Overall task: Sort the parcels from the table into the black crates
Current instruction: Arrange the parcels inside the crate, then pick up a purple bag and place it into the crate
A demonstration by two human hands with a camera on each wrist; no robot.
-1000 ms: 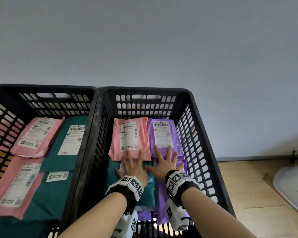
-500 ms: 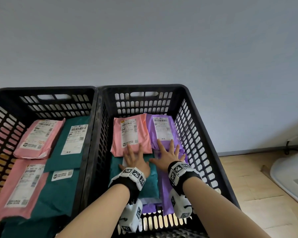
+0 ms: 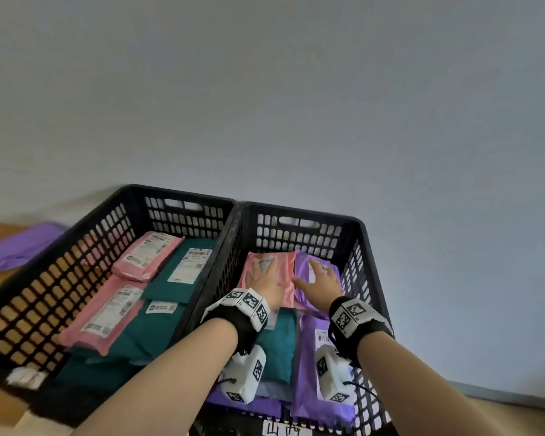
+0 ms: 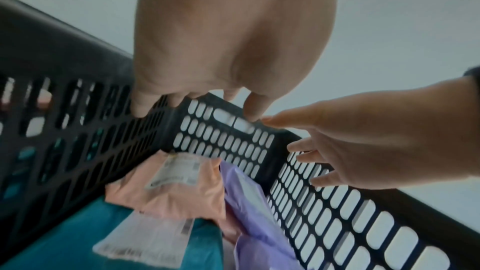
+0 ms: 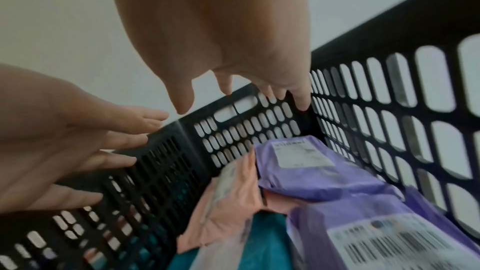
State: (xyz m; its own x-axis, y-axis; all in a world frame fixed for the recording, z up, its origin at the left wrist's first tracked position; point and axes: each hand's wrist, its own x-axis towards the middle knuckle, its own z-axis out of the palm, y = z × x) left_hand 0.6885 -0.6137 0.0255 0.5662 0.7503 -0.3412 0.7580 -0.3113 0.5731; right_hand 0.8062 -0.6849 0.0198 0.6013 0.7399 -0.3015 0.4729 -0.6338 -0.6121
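Parcels (image 4: 182,190) below spread fingers (image 4: 140,104)

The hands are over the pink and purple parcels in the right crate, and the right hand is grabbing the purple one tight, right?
Not quite. The right hand grips nothing: the right wrist view shows its fingers straight, above the purple parcel. The left hand is over the pink parcel, both in the right crate.

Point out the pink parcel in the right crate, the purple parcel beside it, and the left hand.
pink parcel (image 4: 182,196): left wrist view, on its bare pink lower part.
purple parcel (image 5: 311,174): right wrist view, on its wrap below the label.
left hand (image 3: 266,283): head view, on the back of the hand.
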